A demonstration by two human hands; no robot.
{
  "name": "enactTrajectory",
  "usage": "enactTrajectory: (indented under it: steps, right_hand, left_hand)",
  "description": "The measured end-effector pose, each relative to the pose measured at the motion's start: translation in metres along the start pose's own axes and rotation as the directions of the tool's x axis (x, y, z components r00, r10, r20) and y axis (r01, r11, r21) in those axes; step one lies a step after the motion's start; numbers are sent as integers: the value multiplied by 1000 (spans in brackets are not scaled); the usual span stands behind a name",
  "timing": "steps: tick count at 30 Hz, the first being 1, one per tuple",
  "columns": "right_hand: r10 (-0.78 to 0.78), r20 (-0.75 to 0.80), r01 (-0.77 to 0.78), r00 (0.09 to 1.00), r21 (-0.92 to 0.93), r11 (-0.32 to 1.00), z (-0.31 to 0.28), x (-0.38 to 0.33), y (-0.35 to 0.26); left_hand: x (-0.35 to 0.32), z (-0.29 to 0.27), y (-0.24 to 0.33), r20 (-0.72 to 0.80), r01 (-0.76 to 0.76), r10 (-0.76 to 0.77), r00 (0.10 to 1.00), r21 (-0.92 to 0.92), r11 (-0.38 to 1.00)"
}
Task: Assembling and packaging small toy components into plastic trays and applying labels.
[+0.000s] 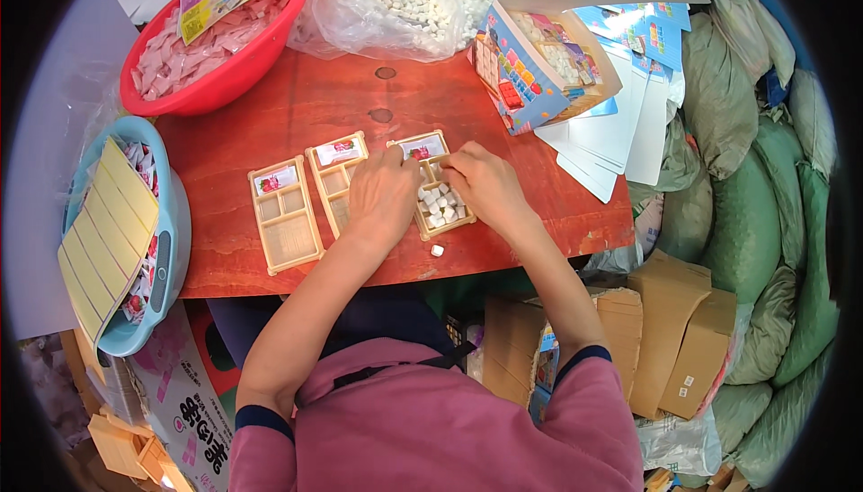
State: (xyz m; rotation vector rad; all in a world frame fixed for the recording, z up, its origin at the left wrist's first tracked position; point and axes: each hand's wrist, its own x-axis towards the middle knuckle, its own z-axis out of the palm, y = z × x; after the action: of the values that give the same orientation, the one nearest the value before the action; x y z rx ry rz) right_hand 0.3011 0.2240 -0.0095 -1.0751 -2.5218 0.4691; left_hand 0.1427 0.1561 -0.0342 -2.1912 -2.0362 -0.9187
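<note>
Three beige compartment trays lie side by side on the red table. The left tray [286, 218] and the middle tray [329, 188] each carry a small wrapped packet with a strawberry-like print in the top compartment. In the right tray [424, 233], another wrapped packet [422, 147] sits at the top, and many small white cubes [440, 205] fill the larger lower compartment. My left hand [385, 188], fingers curled, reaches over that tray's left edge and partly hides the middle tray. From the other side my right hand [485, 184] pinches at its upper small compartments; what either hand's fingertips hold is hidden.
One loose cube [437, 250] lies below the right tray. A red basin [225, 87] of pink strips, a blue basin [175, 231] of wrapped packets, a bag of white cubes [395, 6], an open printed box [530, 69] and white cards [611, 137] surround the work area.
</note>
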Motion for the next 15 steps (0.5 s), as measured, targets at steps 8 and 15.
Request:
enactTrajectory:
  steps: [8, 15]
  right_hand:
    - [37, 39, -26, 999, -241, 970, 17, 10, -2]
    - [11, -86, 19, 996, 337, 941, -10, -16, 3]
  left_hand:
    - [9, 0, 4, 15, 21, -22, 1000, 81, 996]
    - [-2, -14, 14, -45, -108, 100, 994, -260, 960]
